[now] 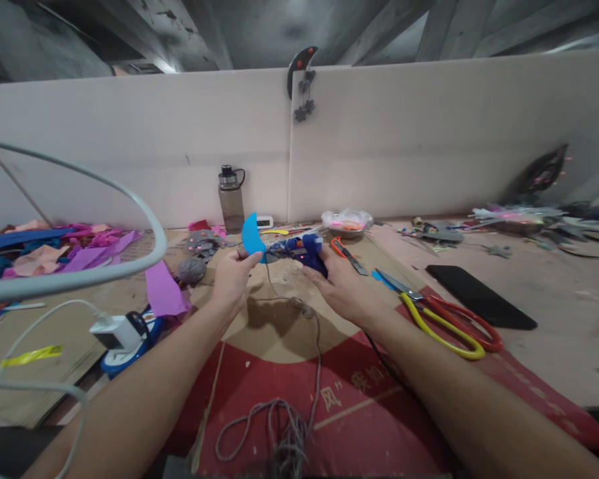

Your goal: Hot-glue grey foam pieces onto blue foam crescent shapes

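My left hand [233, 269] pinches a blue crescent-shaped piece [251, 236] by its lower end. My right hand [340, 279] is wrapped round a blue hot glue gun [310, 251], its nozzle pointing left at the lower end of the crescent. Whether the nozzle touches the piece I cannot tell. From the crescent a grey cord [271, 279] hangs down to the board and runs toward a loose tangle of grey yarn [287, 432] at the near edge. Beneath both hands lies a red and tan cardboard sheet [259, 372].
On the right lie large scissors [442, 319], a black phone [479, 296] and an orange utility knife [348, 256]. A bottle [231, 203] stands at the back. Left are a power strip with a white plug [117, 332], coloured scraps [80, 249] and a pale cable [144, 219] arching close by.
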`<control>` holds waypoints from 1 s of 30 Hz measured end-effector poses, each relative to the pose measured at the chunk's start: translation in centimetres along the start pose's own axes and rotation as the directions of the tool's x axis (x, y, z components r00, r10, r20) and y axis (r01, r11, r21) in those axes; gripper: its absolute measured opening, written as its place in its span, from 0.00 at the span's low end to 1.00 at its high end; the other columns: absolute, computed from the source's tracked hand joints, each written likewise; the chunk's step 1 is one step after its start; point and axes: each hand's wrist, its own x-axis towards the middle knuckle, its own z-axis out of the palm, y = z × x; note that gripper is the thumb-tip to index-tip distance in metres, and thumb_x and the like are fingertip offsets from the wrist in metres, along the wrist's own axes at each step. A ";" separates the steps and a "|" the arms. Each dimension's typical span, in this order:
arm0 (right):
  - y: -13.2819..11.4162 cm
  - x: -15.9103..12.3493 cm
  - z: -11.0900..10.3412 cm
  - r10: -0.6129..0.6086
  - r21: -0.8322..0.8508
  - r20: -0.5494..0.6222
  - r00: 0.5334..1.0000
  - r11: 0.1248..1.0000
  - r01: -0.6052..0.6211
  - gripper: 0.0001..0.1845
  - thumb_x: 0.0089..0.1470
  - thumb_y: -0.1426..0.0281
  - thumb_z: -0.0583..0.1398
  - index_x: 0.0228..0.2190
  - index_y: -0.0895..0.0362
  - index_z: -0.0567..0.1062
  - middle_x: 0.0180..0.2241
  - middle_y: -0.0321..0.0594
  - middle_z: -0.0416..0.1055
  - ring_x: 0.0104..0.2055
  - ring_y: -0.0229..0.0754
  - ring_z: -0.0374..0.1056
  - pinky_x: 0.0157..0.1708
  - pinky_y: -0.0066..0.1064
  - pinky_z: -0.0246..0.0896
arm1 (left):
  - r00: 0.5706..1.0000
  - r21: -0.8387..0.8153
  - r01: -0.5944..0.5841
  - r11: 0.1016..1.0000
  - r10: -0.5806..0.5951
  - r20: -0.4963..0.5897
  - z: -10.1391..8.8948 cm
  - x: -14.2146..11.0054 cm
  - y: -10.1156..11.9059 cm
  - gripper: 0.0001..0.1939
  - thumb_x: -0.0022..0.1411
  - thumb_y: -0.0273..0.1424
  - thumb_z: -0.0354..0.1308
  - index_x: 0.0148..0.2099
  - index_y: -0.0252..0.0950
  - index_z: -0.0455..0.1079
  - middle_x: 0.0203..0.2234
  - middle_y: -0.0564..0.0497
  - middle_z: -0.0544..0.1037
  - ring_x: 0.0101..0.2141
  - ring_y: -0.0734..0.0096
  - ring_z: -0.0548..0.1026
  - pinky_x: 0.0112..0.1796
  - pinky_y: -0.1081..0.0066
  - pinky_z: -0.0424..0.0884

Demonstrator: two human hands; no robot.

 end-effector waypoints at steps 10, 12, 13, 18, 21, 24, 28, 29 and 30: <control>0.0 0.0 -0.1 0.031 -0.051 -0.042 0.999 0.998 -0.033 0.16 0.56 0.65 0.51 0.46 0.56 0.65 0.42 0.48 0.71 0.43 0.50 0.67 0.41 0.41 0.61 | 0.999 0.018 -0.021 1.000 0.021 0.028 0.2 -0.3 0.1 0.09 0.42 0.33 0.63 0.23 0.34 0.68 0.16 0.55 0.68 0.19 0.77 0.60 0.24 0.73 0.55; -0.2 0.0 -0.2 0.039 -0.056 -0.045 0.998 0.998 -0.042 0.17 0.56 0.66 0.51 0.47 0.56 0.65 0.43 0.49 0.71 0.44 0.51 0.67 0.41 0.42 0.61 | 0.999 0.008 -0.024 1.000 0.024 0.036 0.2 -0.3 0.1 0.08 0.43 0.33 0.63 0.24 0.34 0.69 0.17 0.55 0.69 0.20 0.77 0.61 0.24 0.73 0.55; -0.2 0.0 -0.3 0.041 -0.056 -0.045 0.998 0.998 -0.043 0.17 0.56 0.66 0.51 0.47 0.56 0.64 0.43 0.49 0.70 0.44 0.51 0.66 0.42 0.42 0.61 | 0.999 0.003 -0.026 1.000 0.026 0.040 0.2 -0.4 0.2 0.08 0.43 0.33 0.63 0.24 0.34 0.69 0.17 0.55 0.69 0.20 0.77 0.61 0.24 0.73 0.55; -0.2 0.0 -0.2 0.026 -0.052 -0.063 0.998 0.998 -0.029 0.17 0.56 0.65 0.52 0.47 0.55 0.65 0.43 0.48 0.70 0.44 0.51 0.67 0.41 0.42 0.61 | 0.998 -0.004 -0.032 0.999 0.032 0.044 0.2 -0.4 0.2 0.08 0.42 0.32 0.64 0.23 0.34 0.69 0.17 0.55 0.69 0.20 0.77 0.62 0.25 0.73 0.56; -0.1 0.0 -0.1 0.014 -0.043 -0.053 0.998 0.999 -0.016 0.17 0.56 0.65 0.52 0.47 0.55 0.65 0.43 0.48 0.71 0.44 0.51 0.67 0.41 0.42 0.61 | 0.999 0.002 -0.033 0.999 0.033 0.038 0.1 -0.3 0.1 0.09 0.43 0.33 0.63 0.22 0.34 0.68 0.16 0.56 0.68 0.19 0.78 0.61 0.25 0.73 0.55; 0.0 0.0 0.0 0.008 -0.014 -0.028 1.000 1.000 -0.009 0.17 0.56 0.66 0.51 0.48 0.56 0.63 0.44 0.48 0.70 0.45 0.50 0.67 0.42 0.42 0.61 | 0.999 -0.006 -0.025 1.000 0.025 0.041 0.0 -0.1 0.1 0.08 0.43 0.32 0.63 0.22 0.34 0.68 0.16 0.56 0.67 0.19 0.78 0.60 0.25 0.73 0.55; 0.1 0.0 0.0 0.021 -0.010 -0.011 1.000 1.000 -0.022 0.19 0.56 0.65 0.52 0.49 0.55 0.63 0.44 0.48 0.70 0.46 0.51 0.66 0.41 0.41 0.61 | 0.999 -0.038 -0.020 0.999 0.021 0.038 0.0 0.2 0.0 0.07 0.43 0.31 0.63 0.23 0.34 0.68 0.15 0.56 0.67 0.20 0.77 0.61 0.25 0.74 0.55; 0.1 0.0 0.0 0.019 -0.012 -0.008 1.000 1.000 -0.019 0.19 0.56 0.65 0.52 0.50 0.55 0.63 0.44 0.48 0.70 0.46 0.51 0.66 0.41 0.42 0.61 | 0.999 -0.046 -0.020 0.999 0.022 0.032 -0.1 0.2 0.0 0.07 0.43 0.30 0.63 0.22 0.34 0.68 0.15 0.56 0.67 0.20 0.77 0.61 0.25 0.74 0.56; 0.1 0.0 0.0 0.014 -0.015 -0.006 1.000 1.000 -0.014 0.19 0.56 0.65 0.52 0.50 0.54 0.62 0.44 0.48 0.70 0.46 0.51 0.66 0.41 0.42 0.61 | 0.999 -0.052 -0.022 0.998 0.024 0.028 -0.1 0.3 -0.1 0.07 0.43 0.30 0.63 0.22 0.34 0.67 0.15 0.56 0.68 0.20 0.77 0.61 0.25 0.74 0.56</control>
